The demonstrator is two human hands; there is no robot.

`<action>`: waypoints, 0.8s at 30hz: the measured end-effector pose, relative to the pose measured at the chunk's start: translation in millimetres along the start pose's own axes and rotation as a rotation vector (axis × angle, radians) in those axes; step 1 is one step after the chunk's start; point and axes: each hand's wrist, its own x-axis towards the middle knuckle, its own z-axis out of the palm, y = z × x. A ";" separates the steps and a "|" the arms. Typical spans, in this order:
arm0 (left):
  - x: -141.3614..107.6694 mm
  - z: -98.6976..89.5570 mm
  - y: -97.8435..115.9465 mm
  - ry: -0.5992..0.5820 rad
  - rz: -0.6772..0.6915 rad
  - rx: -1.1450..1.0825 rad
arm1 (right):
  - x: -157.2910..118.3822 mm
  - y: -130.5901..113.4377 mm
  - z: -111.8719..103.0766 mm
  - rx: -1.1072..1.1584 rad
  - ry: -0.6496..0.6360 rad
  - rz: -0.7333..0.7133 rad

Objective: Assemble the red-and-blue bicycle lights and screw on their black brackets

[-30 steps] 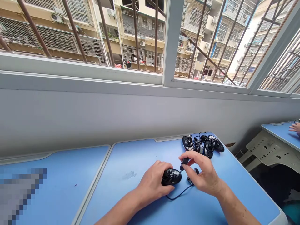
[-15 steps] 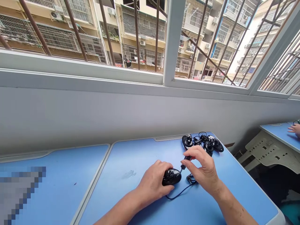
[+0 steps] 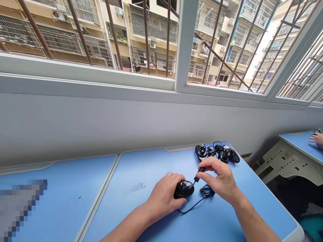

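Observation:
My left hand point(image 3: 163, 197) is closed over a glossy black computer mouse point(image 3: 183, 189) on the blue desk point(image 3: 141, 215). Just beyond it, my right hand point(image 3: 218, 176) pinches a small black plug point(image 3: 200, 170) between thumb and fingers, its tip close to the mouse's front. A thin black cable point(image 3: 193, 209) curves from beneath the mouse to a small black coiled loop point(image 3: 206, 191) under my right hand. Farther back, several black mice with tangled cables point(image 3: 217, 153) lie in a pile, apart from both hands.
A second blue desk point(image 3: 55, 174) adjoins on the left, partly covered by a pixelated patch. A grey wall point(image 3: 101, 127) and barred windows stand behind. At the far right, a co-worker's hand point(image 3: 317, 137) rests on another blue desk point(image 3: 297, 143).
My right hand has drawn slightly back from the coiled cable, which shows more fully now. The plug stays pinched, and the head camera has tilted a little.

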 end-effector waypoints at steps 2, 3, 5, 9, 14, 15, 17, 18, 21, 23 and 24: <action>0.4 0.0 -0.2 -0.002 -0.007 0.008 | 1.1 0.4 -1.0 0.025 -0.005 0.019; 0.7 0.1 -0.4 -0.005 -0.010 0.010 | 1.5 0.6 -1.2 0.046 -0.005 0.024; 1.2 0.2 -1.1 -0.008 -0.013 0.008 | 2.1 0.9 -1.0 0.112 -0.017 0.019; 2.2 0.3 -2.9 -0.008 -0.020 -0.006 | 2.9 2.3 -1.5 0.255 -0.100 0.015; 3.8 1.0 -4.5 -0.018 -0.033 -0.013 | 2.4 3.4 1.7 0.350 -0.172 0.152; 4.0 1.3 -4.9 -0.020 -0.031 -0.016 | 1.6 2.6 4.5 0.362 -0.152 0.159; 3.9 2.1 -5.7 -0.018 -0.024 -0.018 | -0.4 0.2 12.0 0.359 -0.098 0.141; 3.7 2.4 -6.0 -0.014 -0.021 -0.019 | -1.6 -1.0 16.1 0.332 -0.069 0.114; 2.6 2.8 -6.3 -0.003 -0.012 -0.028 | -4.4 -2.6 26.1 0.141 0.021 -0.058; 1.9 2.6 -5.9 0.000 -0.002 -0.030 | -5.2 -1.8 29.0 0.009 0.095 -0.182; 1.7 2.4 -5.6 0.001 0.003 -0.029 | -5.2 -1.3 29.2 -0.037 0.126 -0.220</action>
